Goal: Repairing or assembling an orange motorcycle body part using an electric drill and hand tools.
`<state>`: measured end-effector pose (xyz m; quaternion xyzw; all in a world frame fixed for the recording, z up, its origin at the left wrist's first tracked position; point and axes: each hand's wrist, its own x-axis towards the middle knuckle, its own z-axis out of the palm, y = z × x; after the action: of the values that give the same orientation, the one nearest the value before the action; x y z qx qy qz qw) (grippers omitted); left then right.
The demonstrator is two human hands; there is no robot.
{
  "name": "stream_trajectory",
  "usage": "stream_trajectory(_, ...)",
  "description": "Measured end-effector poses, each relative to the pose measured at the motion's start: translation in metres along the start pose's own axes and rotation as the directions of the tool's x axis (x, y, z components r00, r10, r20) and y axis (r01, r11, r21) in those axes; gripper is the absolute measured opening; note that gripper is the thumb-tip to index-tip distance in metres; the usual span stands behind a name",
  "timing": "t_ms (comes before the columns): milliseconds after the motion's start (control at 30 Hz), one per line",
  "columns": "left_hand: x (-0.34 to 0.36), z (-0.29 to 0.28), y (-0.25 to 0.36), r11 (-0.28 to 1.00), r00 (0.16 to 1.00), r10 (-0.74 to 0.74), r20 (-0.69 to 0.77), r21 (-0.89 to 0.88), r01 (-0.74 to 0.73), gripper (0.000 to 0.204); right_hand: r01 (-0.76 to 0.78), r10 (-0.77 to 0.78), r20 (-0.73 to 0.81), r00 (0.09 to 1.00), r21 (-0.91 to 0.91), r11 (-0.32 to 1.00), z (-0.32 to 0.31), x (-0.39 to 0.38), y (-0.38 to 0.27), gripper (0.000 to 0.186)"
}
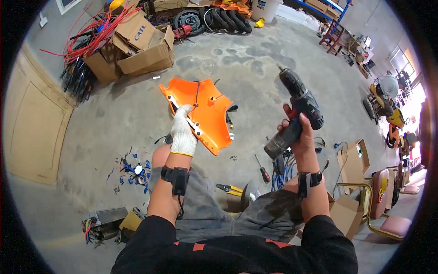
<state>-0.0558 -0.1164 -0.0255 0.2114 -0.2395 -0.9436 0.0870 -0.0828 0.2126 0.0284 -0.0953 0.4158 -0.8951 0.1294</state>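
Observation:
My left hand (183, 132), in a white knit glove, grips the near edge of an orange plastic fairing panel (194, 93). The panel is held up above the floor, its hollow side showing, with a black cable across it and a pale strip along the gripped edge. Bare, my right hand (299, 130) is wrapped round the handle of a black cordless drill (303, 98). The drill's chuck points up and away to the left, apart from the panel. Part of the left fingers is hidden behind the panel's edge.
On the floor between my feet lie wire strippers (230, 189), a screwdriver (262, 169) and a bundle of blue cables (285, 171). Blue connector scraps (137, 171) are scattered left. Cardboard boxes (146, 55) and tyres (223, 20) stand at the back; a pink chair (394, 224) is at right.

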Motion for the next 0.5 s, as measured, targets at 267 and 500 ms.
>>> stream_trajectory(267,-0.007,0.006,-0.013,0.998,0.992,-0.009,0.129,0.059,0.002,0.036,0.003,-0.004,-0.014,1.000,-0.088,0.996,0.002,-0.020,0.016,0.075)
stream_trajectory(500,-0.021,0.007,-0.026,0.969,0.993,-0.039,0.115,0.245,0.009,0.025,-0.150,0.133,0.160,0.978,0.096,0.984,0.005,-0.026,0.026,0.079)
